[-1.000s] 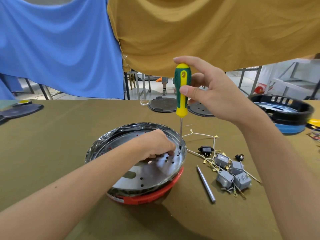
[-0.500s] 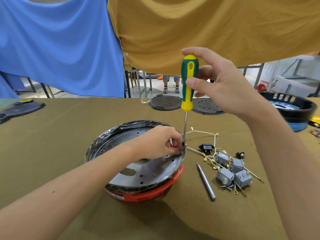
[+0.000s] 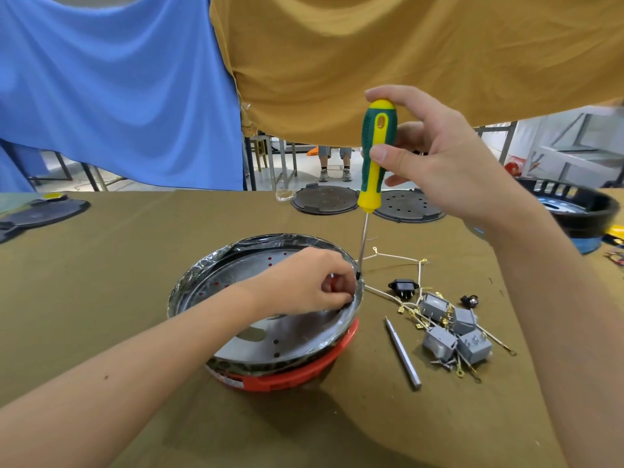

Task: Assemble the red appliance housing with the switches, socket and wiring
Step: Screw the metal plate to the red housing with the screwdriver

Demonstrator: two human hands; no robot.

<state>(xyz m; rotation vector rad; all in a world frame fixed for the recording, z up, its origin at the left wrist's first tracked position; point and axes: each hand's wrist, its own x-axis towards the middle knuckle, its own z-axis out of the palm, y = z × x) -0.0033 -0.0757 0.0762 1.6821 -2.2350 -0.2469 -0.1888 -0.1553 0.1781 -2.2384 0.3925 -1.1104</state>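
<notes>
Right grip: right hand grasps the screwdriver by its green-and-yellow handle, thumb across the front, fingers curled behind; tool stands near upright.
Screwdriver tip: shaft runs down to the 3 o'clock rim of the metal plate; tip sits right beside the left fingertips.
Left grip: left hand rests on the plate at its 3 o'clock edge, fingers curled together in a pinch; the thing pinched is too small and hidden to identify. A bit of red shows between the fingers.
Task item: red housing lies near desk centre, under the perforated shiny plate; only its lower red rim shows at 5 o'clock. Crinkled clear film lines the rim from 9 to 1 o'clock.
Loose parts, 3 o'clock of housing: four grey switches clustered together on the desk, tangled in white wiring with brass terminals.
Socket: black socket at 12 o'clock of the switches, near the plate rim but apart from it.
Small black part: at 2 o'clock of the switches; kind unclear.
Metal rod: lies flat between housing and switches, touching neither.
Far desk, 12 o'clock: two dark round discs side by side.
Far right, 2 o'clock: black round housing on something blue.
Backdrop: blue cloth left, ochre cloth right.
</notes>
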